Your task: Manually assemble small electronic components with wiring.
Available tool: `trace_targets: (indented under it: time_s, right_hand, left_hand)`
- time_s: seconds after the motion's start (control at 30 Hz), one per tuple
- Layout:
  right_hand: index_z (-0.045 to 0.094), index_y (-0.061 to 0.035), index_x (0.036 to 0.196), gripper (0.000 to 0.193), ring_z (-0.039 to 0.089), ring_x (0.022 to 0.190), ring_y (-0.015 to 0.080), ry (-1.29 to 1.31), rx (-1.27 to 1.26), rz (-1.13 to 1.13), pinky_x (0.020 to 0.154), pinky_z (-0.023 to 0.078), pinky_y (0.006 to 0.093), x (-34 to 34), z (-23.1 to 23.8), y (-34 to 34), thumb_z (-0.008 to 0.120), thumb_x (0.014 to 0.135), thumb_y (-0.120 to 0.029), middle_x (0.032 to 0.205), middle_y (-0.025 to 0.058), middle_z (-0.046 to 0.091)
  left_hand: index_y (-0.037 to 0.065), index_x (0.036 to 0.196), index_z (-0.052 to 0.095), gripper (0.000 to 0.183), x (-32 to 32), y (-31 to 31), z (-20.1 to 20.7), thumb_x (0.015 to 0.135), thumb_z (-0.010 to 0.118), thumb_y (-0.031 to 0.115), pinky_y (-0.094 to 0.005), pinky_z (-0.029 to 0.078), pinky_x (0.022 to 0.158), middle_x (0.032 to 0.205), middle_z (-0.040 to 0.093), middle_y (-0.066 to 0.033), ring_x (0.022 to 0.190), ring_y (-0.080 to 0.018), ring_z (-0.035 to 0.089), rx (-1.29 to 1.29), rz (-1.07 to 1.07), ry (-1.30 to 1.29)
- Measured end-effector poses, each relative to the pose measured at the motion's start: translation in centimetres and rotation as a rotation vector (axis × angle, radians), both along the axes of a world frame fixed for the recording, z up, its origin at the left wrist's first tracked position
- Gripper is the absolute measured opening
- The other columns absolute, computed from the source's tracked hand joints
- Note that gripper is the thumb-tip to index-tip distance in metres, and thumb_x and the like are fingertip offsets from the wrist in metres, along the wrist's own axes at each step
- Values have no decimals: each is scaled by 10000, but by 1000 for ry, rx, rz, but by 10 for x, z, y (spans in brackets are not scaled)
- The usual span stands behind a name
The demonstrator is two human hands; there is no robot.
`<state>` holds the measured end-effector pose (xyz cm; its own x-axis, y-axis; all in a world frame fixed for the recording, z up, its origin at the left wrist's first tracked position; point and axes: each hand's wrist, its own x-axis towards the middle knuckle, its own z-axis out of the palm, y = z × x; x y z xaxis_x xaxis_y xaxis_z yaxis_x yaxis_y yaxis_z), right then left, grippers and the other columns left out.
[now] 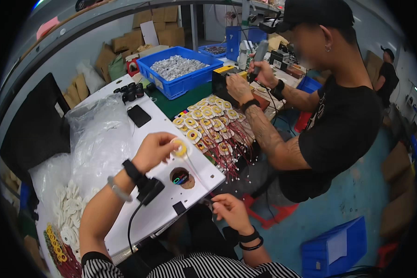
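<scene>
Above the white table [160, 192], my left hand [155, 150] pinches a small round coil [180, 148] with a yellow ring on a white base. Thin pale and reddish wires trail down from it toward the table's near corner. At that corner, just past the table edge, my right hand [231, 211] has its thumb and fingers drawn together. A thin dark bit shows at its fingertips, too small to make out. Between my hands is a round hole [183, 178] in the tabletop, with something dark and lit inside. Many similar coils with red wires [208, 118] lie heaped beyond my left hand.
A blue bin [171, 90] of small whitish parts stands at the back. A phone [139, 116], clear plastic bags [99, 129] and white rings [69, 213] lie on the left. At right a co-worker [329, 111] holds a grey tool [260, 54]. A blue crate [336, 248] is on the floor.
</scene>
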<state>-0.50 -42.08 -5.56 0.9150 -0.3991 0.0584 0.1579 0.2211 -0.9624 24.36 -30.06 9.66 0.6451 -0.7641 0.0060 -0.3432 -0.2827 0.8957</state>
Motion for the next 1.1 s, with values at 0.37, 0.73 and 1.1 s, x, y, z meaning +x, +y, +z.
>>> trace_targets:
  time_s: [0.37,0.73,1.1]
  right_hand:
    - [623,6,1060,174,540,568,52,52,74,-185,516,433,181,5,-30,-48,561,967,-127,746,30,617]
    - [622,7,1070,185,562,598,60,81,127,-71,539,449,186,17,-40,-44,573,964,-136,762,39,622]
    - [632,6,1039,154,566,600,71,118,93,18,539,451,191,7,-32,-23,577,955,-111,754,45,628]
  left_hand:
    - [-20,924,640,202,143,-154,-66,819,739,121,-240,467,529,747,664,-46,580,-101,579,74,20,-9]
    - [-16,934,707,242,166,-170,-100,795,747,178,-294,530,700,860,713,-112,745,-168,665,216,197,-332]
    - [4,940,710,246,136,-90,-59,827,683,221,-341,533,723,893,706,-145,769,-225,680,88,136,-442]
